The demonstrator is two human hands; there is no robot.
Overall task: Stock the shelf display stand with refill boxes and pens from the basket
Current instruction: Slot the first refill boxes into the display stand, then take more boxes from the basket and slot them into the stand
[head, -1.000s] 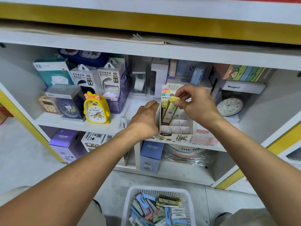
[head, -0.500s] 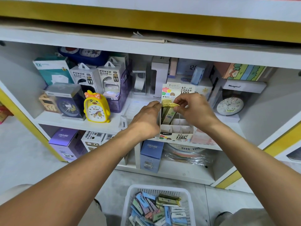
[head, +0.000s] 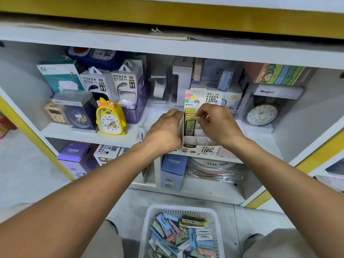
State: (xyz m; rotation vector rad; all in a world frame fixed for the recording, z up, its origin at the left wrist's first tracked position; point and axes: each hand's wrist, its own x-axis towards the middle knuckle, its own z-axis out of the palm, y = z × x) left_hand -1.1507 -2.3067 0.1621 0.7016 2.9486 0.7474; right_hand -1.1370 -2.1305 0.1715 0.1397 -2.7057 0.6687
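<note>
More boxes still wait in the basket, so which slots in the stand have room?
The display stand has bare slots right of and in front of the yellow refill boxes, whose left column is packed; the right hand hovers there.

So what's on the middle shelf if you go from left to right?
Dark clock box → yellow duck clock → left hand → display stand → right hand → round white clock.
</note>
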